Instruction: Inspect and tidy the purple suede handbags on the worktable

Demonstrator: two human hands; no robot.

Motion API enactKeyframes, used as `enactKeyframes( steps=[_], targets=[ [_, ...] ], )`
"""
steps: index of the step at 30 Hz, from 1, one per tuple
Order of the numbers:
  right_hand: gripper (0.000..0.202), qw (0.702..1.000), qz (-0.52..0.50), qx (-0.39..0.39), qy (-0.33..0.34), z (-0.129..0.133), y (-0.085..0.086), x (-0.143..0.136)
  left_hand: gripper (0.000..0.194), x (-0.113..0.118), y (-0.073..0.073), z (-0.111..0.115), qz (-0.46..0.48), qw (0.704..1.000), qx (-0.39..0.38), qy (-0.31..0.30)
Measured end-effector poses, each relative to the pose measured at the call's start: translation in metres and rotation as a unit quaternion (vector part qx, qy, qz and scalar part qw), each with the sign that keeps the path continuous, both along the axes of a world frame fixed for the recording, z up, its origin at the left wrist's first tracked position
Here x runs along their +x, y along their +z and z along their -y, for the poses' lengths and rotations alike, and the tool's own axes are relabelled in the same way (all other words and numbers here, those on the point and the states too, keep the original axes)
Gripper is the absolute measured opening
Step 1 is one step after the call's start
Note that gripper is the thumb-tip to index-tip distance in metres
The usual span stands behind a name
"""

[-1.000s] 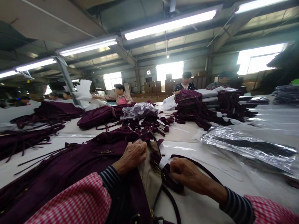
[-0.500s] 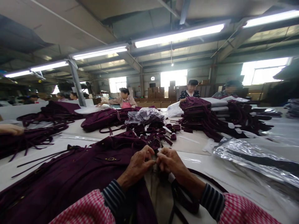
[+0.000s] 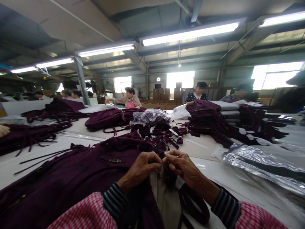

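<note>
My left hand (image 3: 145, 167) and my right hand (image 3: 182, 163) meet fingertip to fingertip at the right edge of a dark purple bag (image 3: 78, 178). Both are closed in a pinch. Whatever sits between the fingertips is small and mostly hidden; I cannot make it out. The bag lies flat on the table, with a small buckle on its front and a zipper edge (image 3: 156, 200) running below my hands. A dark rolled strap (image 3: 196, 206) with a white wrap hangs just under my right wrist.
Rolled purple straps (image 3: 164, 135) and a clear plastic bundle (image 3: 151, 116) lie ahead. Stacked purple bags (image 3: 207, 109) stand at the right, near shiny plastic bags (image 3: 262, 162). More bags (image 3: 30, 135) are at the left, beside a co-worker's hand (image 3: 4, 129). Other people sit across the white table (image 3: 205, 159).
My view has shifted slightly left, so the scene sits further right. My fingertips have drawn closer together, both still pinching. The co-worker's hand at left shows less.
</note>
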State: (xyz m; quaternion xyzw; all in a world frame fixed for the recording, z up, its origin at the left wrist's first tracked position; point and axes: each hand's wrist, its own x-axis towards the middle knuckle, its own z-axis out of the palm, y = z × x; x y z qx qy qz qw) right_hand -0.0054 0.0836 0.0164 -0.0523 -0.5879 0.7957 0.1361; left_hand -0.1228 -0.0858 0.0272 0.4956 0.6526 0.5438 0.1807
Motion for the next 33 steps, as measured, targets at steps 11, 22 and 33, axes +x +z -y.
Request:
enactKeyframes(
  steps=[11, 22, 33],
  targets=[
    [0.037, 1.000, -0.005, 0.002, -0.001, 0.009, -0.014, -0.004, 0.016, 0.006, 0.000, -0.002, -0.012, 0.999, -0.005, 0.043],
    [0.043, 0.996, 0.024, -0.071, 0.046, -0.001, 0.000, 0.002, 0.029, 0.008, 0.001, -0.003, -0.014, 0.997, -0.008, 0.075],
    [0.042, 0.998, 0.001, 0.054, -0.010, 0.006, -0.009, 0.000, 0.018, 0.007, 0.000, -0.003, -0.013, 0.998, 0.001, 0.068]
  ],
)
